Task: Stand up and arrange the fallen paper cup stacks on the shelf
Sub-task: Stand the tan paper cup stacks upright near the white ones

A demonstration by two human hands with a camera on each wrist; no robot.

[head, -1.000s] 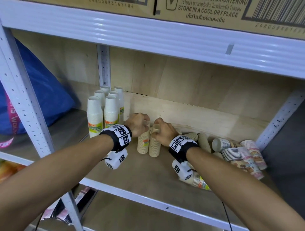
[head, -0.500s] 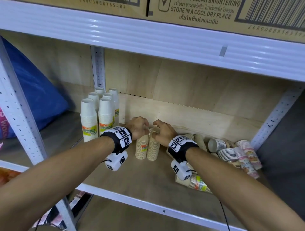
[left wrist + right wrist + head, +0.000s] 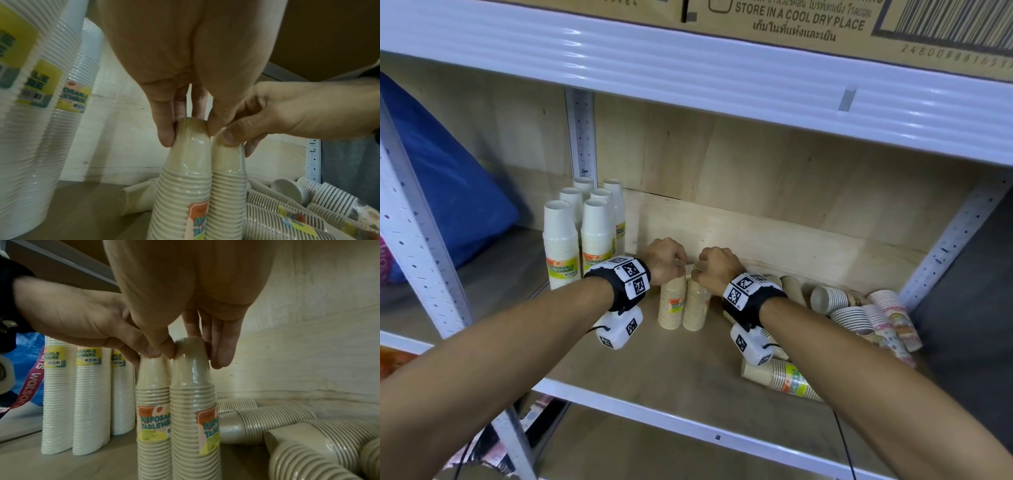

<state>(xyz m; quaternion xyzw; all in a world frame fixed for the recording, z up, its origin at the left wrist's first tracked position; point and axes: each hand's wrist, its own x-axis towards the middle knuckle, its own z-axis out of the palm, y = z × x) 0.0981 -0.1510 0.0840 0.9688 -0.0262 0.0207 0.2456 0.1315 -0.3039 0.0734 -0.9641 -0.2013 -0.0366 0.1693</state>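
Stockroom: metal shelving (image 3: 688, 72), cartons (image 3: 791, 20)

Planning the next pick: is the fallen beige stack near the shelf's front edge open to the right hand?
Probably yes: the fallen beige stack lies bare under that forearm, but the right hand first must release the upright beige stack.

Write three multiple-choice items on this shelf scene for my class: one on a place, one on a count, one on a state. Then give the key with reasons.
1. Where do the white cup stacks stand?
A. Left of the two beige stacks
B. Right of them
C. On the shelf above

2. How many beige stacks stand upright between the hands?
A. One
B. Two
C. Four

3. How are the beige stacks at the right?
A. Upright
B. Lying on their sides
C. Inside a box

Key: A, the head view shows the white ones to the left; B, the left hand and right hand each grip one top; B, their rims face sideways on the shelf.
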